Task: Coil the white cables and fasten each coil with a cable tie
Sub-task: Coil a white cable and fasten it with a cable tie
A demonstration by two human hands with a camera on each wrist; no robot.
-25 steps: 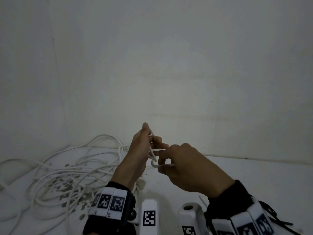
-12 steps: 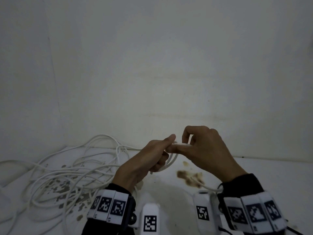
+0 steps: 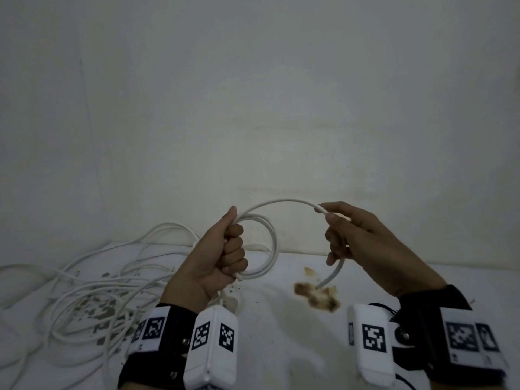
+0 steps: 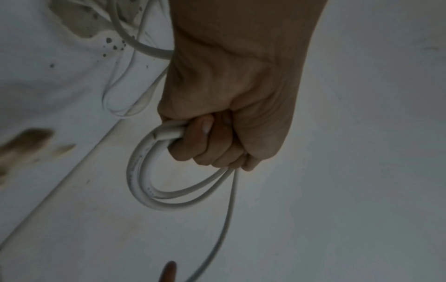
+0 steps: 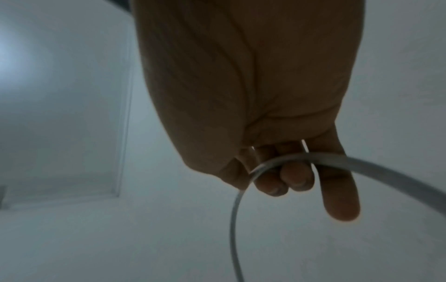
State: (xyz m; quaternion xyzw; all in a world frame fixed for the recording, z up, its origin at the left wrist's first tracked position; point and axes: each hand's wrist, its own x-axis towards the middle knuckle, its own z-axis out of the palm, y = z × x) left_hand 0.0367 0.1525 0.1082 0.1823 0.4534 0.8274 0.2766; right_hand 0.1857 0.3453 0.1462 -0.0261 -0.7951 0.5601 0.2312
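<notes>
My left hand [image 3: 225,254] grips a small coil of white cable [image 3: 268,249] in a fist above the table. The left wrist view shows two or three loops [image 4: 144,187] held in the curled fingers. From the fist the cable arcs up and right [image 3: 281,204] to my right hand [image 3: 346,237], which holds it between thumb and fingers. In the right wrist view the cable [image 5: 284,160] crosses the curled fingers. Below the right hand the cable runs down to the table [image 3: 332,277]. No cable tie is in view.
A loose tangle of white cable [image 3: 92,285] lies on the left of the white table [image 3: 281,347], over dark specks. A brown stain [image 3: 318,296] marks the table under my right hand. A pale wall [image 3: 253,108] stands close behind.
My hands have drawn apart: the right hand moved right, pulling out an arc of cable. The left hand now holds the loops in a fist.
</notes>
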